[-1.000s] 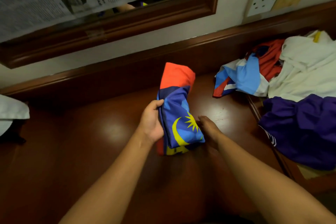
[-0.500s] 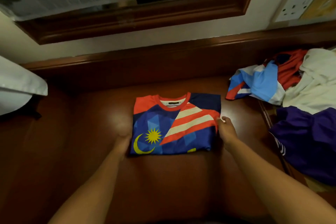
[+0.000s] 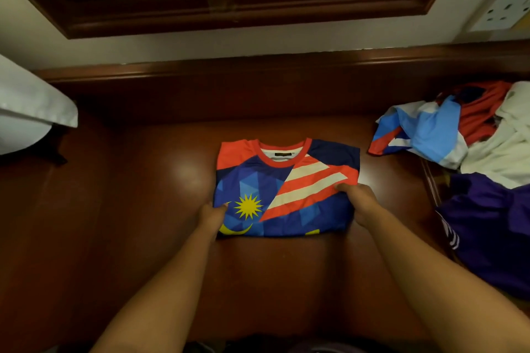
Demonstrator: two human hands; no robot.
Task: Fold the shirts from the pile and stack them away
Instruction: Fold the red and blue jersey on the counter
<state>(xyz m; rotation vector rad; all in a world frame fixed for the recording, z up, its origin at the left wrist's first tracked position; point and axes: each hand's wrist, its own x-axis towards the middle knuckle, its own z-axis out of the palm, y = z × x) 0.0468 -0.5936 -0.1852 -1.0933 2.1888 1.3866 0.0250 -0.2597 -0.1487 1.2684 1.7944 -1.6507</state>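
Left hand (image 3: 211, 213) is seen at the left edge of the folded shirt (image 3: 286, 189), its thumb laid over the blue fabric beside the yellow star and crescent; the remaining fingers are hidden under or behind the edge, so it cannot be told whether the fabric is pinched or only pressed. Right hand (image 3: 358, 200) is placed on the right edge of the same shirt, fingers curled over the red and white striped panel, with the fabric gripped between fingers and palm as far as can be judged. Both forearms are extended from the bottom of the view. The shirt is found lying flat and folded to a compact rectangle near the middle of the dark wooden tabletop (image 3: 143, 195), collar turned toward the wall, red shoulder at left and navy shoulder at right. An unfolded pile of shirts (image 3: 473, 152) is recorded at the right end of the surface, well apart from the folded one; a light blue, red and white garment, a red one, a white one and a purple one are distinguished in it. White cloth (image 3: 31, 112) is noted at the left edge. A wooden mirror frame (image 3: 229, 8) covered with newspaper is fixed to the wall above, and a wall socket (image 3: 502, 8) is noted at upper right.
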